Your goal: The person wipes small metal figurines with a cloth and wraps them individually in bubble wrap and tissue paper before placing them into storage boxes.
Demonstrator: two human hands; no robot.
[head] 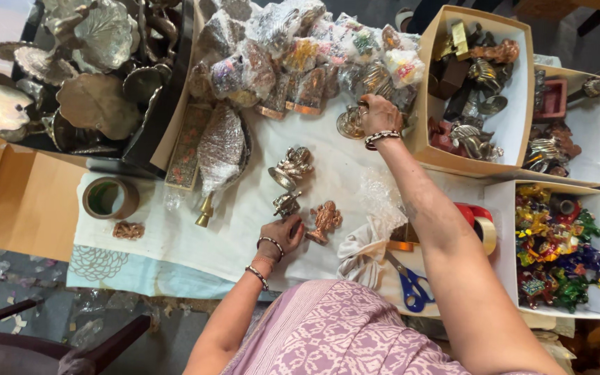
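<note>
My right hand (379,113) reaches far across the white cloth (196,229) and grips a small silvery metal figurine (351,123) at the edge of a heap of bubble-wrapped figurines (300,55). My left hand (282,235) rests on the cloth near me, fingers touching a small dark metal figurine (287,204). A copper-coloured figurine (326,221) lies just right of that hand. A larger silver figurine (292,167) lies on its side between the two hands.
Open cardboard boxes (421,104) of metal figurines stand at the right, and one box (505,229) holds colourful pieces. Brass leaf plates (98,104) pile up at the far left. A tape roll (110,198), blue-handled scissors (413,286), a wrapped brass piece (220,149) and a chair (71,347) are nearby.
</note>
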